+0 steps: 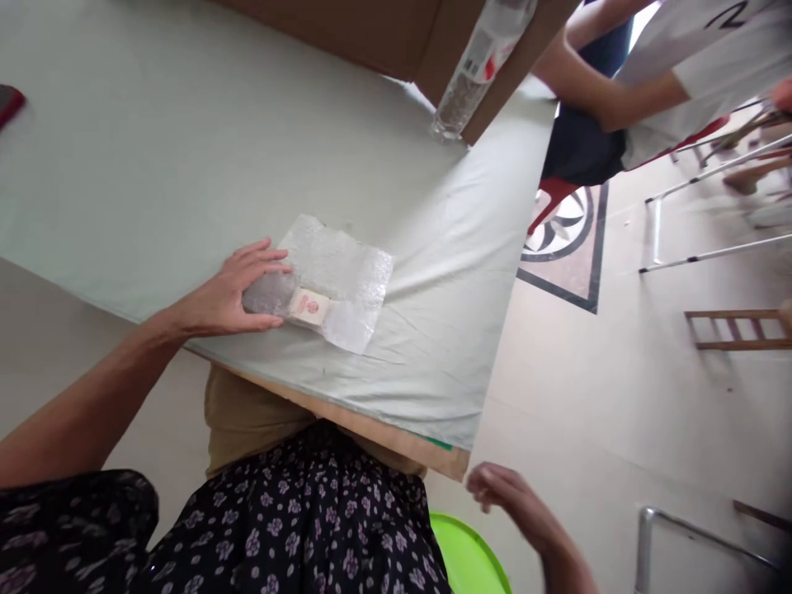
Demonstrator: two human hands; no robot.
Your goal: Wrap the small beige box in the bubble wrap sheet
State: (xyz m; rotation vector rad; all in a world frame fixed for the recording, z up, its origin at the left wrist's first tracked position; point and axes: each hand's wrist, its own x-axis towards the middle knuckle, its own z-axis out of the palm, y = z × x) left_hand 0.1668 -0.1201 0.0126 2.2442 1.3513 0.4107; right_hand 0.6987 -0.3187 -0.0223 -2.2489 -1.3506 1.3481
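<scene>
A sheet of clear bubble wrap (pixel 340 268) lies flat on the cloth-covered table. On its lower part rests a small cream box (pixel 308 307) with a red print. My left hand (pixel 251 289) lies at the left edge of the wrap, fingers spread, with thumb and fingertips on or just above it, left of the box. Beyond the table's near right corner, my right hand (pixel 495 485) hangs in the air with its fingers curled and blurred. Whether it holds anything is hidden.
Cardboard (pixel 371 33) stands at the table's far side, with a clear plastic bottle (pixel 473 78) beside it. A seated person (pixel 643 91) is at the upper right. A green stool (pixel 467 557) is below the table (pixel 154 165) corner.
</scene>
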